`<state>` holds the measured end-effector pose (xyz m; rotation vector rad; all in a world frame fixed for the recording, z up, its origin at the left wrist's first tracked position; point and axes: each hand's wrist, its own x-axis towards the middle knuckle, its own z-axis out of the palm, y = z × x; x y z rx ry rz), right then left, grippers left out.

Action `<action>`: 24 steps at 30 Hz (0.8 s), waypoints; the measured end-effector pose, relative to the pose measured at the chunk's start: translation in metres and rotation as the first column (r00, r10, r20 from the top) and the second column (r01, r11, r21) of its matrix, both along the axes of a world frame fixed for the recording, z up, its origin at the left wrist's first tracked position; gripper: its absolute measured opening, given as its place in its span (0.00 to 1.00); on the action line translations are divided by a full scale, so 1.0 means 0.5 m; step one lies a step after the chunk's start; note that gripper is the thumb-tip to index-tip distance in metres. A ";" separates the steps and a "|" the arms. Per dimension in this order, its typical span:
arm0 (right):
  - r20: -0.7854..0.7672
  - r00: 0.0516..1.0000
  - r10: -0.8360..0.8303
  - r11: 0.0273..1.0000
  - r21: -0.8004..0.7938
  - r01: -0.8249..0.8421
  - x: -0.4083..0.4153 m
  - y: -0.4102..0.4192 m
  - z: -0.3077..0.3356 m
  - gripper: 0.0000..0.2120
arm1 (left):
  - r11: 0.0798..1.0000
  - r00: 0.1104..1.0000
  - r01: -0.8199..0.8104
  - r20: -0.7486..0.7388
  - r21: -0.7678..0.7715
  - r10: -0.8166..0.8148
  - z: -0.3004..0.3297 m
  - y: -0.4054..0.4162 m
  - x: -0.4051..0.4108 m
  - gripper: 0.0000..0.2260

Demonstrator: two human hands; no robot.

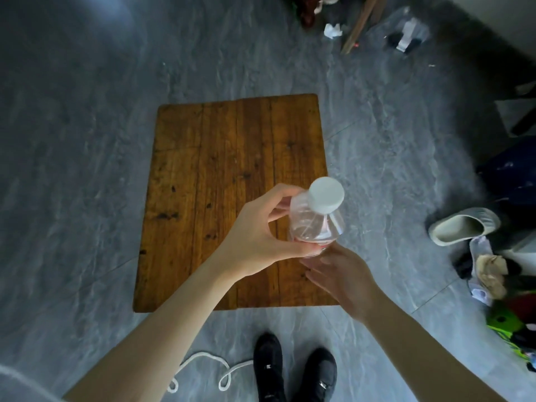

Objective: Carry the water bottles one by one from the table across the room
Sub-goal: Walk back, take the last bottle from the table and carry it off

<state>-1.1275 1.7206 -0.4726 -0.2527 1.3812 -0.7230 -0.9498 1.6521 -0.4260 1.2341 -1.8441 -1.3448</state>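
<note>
A clear plastic water bottle (317, 224) with a white cap is seen from above, held over the near right part of a low wooden table (220, 158). My left hand (261, 236) is wrapped around the bottle's body from the left. Just below and to the right of the bottle, my right hand (339, 274) has its fingers spread, and its fingertips touch or nearly touch the bottle's lower part. No other bottle shows on the table.
Grey tiled floor surrounds the table. My black shoes (293, 372) stand at its near edge beside a white cord (203, 369). A pale slipper (464, 227), clothes and clutter lie at the right. Wooden furniture legs (359, 24) and scraps are at the far top.
</note>
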 end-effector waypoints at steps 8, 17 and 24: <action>0.384 0.904 -0.190 0.982 0.077 0.174 -0.030 -0.005 0.282 0.19 | 0.997 0.998 0.032 -0.043 -0.070 -0.035 0.297 -0.012 -0.010 0.31; 0.460 0.888 -0.020 0.999 -0.031 0.038 -0.100 0.024 0.645 0.25 | 0.988 0.992 0.061 -0.104 -0.142 -0.076 0.689 0.019 -0.043 0.32; 0.465 0.882 0.076 0.984 -0.180 0.010 -0.157 0.050 0.860 0.28 | 0.957 0.984 0.078 -0.130 -0.281 -0.118 0.930 0.042 -0.091 0.32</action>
